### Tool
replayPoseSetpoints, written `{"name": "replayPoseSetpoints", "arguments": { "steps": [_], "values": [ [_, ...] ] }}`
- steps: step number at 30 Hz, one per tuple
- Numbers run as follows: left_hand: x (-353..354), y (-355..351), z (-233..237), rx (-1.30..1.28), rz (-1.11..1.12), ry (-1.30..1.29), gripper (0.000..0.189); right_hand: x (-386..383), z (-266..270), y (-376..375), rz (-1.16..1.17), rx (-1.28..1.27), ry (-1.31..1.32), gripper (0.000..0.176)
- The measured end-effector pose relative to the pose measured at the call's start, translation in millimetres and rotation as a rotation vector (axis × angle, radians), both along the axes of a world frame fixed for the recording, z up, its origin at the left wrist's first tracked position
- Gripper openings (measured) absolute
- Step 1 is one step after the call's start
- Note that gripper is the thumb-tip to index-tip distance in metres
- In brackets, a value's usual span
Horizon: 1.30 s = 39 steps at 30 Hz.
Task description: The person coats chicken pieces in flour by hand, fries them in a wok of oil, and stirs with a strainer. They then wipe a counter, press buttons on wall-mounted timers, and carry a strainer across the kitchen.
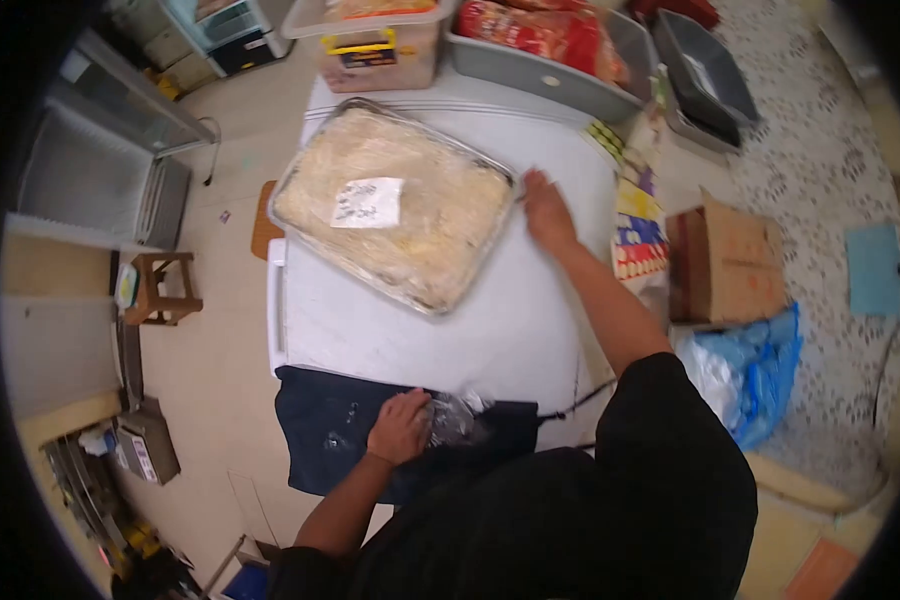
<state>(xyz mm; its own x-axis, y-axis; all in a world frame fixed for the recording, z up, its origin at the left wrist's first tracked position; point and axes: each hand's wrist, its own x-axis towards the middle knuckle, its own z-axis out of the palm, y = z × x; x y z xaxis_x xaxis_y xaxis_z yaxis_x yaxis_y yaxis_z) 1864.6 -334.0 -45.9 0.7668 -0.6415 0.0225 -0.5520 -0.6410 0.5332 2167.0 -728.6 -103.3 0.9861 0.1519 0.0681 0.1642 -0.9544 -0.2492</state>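
Observation:
A large foil tray [440, 297] of pale crumbly food under clear wrap lies at an angle on the white tabletop [345, 320]. A white label [367, 203] with handwriting sits on its wrap. Beside the tray's right corner is my right hand [548, 212], slightly blurred, its fingers a little apart with nothing visible in them. My left hand [400, 428] is low over the dark apron [320, 430], its fingers closed at the edge of crumpled clear plastic [455, 420]. The exact grip on that plastic is partly hidden.
Behind the tray stand a clear tub [380, 60] and a grey bin [540, 80] with red packages. An empty grey container [710, 80], a cardboard box [730, 260] and a blue plastic bag [765, 375] are at the right. A wooden stool [165, 288] stands at the left.

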Motion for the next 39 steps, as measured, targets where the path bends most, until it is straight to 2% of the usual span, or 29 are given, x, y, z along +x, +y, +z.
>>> {"name": "replayPoseSetpoints", "arguments": {
  "steps": [1, 2, 4, 7, 8, 9, 10, 12, 14, 15, 18, 19, 22, 23, 25, 27, 29, 32, 34, 35, 36, 37, 38, 39],
  "values": [
    [-0.9, -0.9, -0.1, -0.017, 0.009, -0.003, 0.026, -42.1, -19.1, -2.0, 0.139, -0.156, -0.180, 0.051],
    [-1.8, -1.9, -1.7, -0.032, 0.014, -0.003, 0.026, -84.3, 26.2, 8.8, 0.181, -0.149, -0.042, 0.050],
    [-3.4, -3.8, -3.4, -0.040, 0.016, -0.028, 0.026, -123.4, 17.2, -40.8, 0.003, -0.138, 0.076, 0.049],
    [-7.4, -6.4, -3.2, -0.098, 0.019, -0.085, 0.023, -178.8, -1.3, -57.7, -0.372, 0.384, -0.044, 0.047],
    [-6.1, -8.6, -0.5, -0.102, 0.021, -0.085, 0.023, -195.7, -50.3, -69.4, -0.214, 0.230, -0.226, 0.047],
    [-5.6, -10.8, 0.3, -0.093, 0.021, -0.095, 0.022, -223.9, -12.6, -19.8, -0.187, -0.063, -0.082, 0.048],
    [-7.6, -10.9, 1.6, -0.081, 0.015, -0.100, 0.022, -250.9, 20.6, -1.5, -0.028, 0.047, -0.042, 0.051],
    [-7.9, -11.8, 1.6, -0.072, 0.002, -0.124, 0.022, -291.6, 41.4, -17.2, -0.076, -0.080, 0.146, 0.053],
    [-11.9, -11.0, -2.0, -0.071, 0.002, -0.151, 0.022, -318.3, 45.0, -47.8, -0.327, -0.187, -0.003, 0.055],
    [-12.8, -11.0, -2.0, -0.073, -0.008, -0.167, 0.022, -333.3, 44.6, -50.9, -0.422, 0.001, 0.046, 0.054],
    [-15.3, -13.4, -0.1, -0.074, -0.012, -0.169, 0.023, -389.0, 54.5, -22.4, -0.364, -0.267, 0.137, 0.053],
    [-16.9, -12.3, -3.4, -0.075, -0.010, -0.176, 0.023, -412.3, 47.1, -14.0, -0.335, -0.235, 0.091, 0.051],
    [-20.3, -13.6, 0.7, -0.095, -0.015, -0.177, 0.023, -470.2, 54.8, 1.2, -0.475, -0.098, 0.111, 0.052],
    [-21.0, -12.1, 1.7, -0.086, -0.026, -0.176, 0.027, -495.2, 35.1, -6.8, -0.539, -0.090, 0.104, 0.054],
    [-22.8, -12.0, 1.3, -0.076, -0.048, -0.172, 0.034, -539.4, 16.6, -14.4, -0.834, 0.082, 0.219, 0.048],
    [-25.4, -9.9, 0.3, -0.073, -0.057, -0.191, 0.035, -572.5, 37.1, -2.8, -0.997, 0.162, 0.254, 0.041],
    [-26.7, -11.1, -1.0, -0.089, -0.051, -0.214, 0.032, -602.6, 75.3, 9.3, -1.062, 0.237, 0.228, 0.036],
    [-28.6, -11.8, -2.3, -0.108, -0.039, -0.251, 0.027, -666.3, 42.9, -11.3, -1.437, 0.706, -0.398, 0.029],
    [-30.6, -12.6, -2.1, -0.100, -0.036, -0.285, 0.029, -697.9, 53.2, -25.0, -1.513, 0.604, -0.683, 0.026],
    [-27.6, -7.9, -2.1, -0.123, -0.057, -0.302, 0.031, -683.2, 124.9, -0.8, -1.413, 0.335, -0.783, 0.027],
    [-25.5, -9.1, -3.8, -0.170, -0.081, -0.318, 0.032, -697.5, 120.8, -0.6, -1.355, 0.535, -0.758, 0.030],
    [-26.7, -19.2, 15.7, -0.237, -0.008, -0.078, 0.033, -732.6, 92.4, -15.1, -1.313, 0.370, -0.492, 0.042],
    [-33.9, -27.5, 37.4, -0.305, 0.011, -0.018, 0.034, -769.4, 60.9, -31.7, -1.224, 0.194, -0.263, 0.057],
    [-41.3, -29.4, 50.0, -0.374, 0.019, 0.050, 0.035, -777.8, 71.6, -22.7, -1.363, 0.267, 0.006, 0.081]
  ]
}}
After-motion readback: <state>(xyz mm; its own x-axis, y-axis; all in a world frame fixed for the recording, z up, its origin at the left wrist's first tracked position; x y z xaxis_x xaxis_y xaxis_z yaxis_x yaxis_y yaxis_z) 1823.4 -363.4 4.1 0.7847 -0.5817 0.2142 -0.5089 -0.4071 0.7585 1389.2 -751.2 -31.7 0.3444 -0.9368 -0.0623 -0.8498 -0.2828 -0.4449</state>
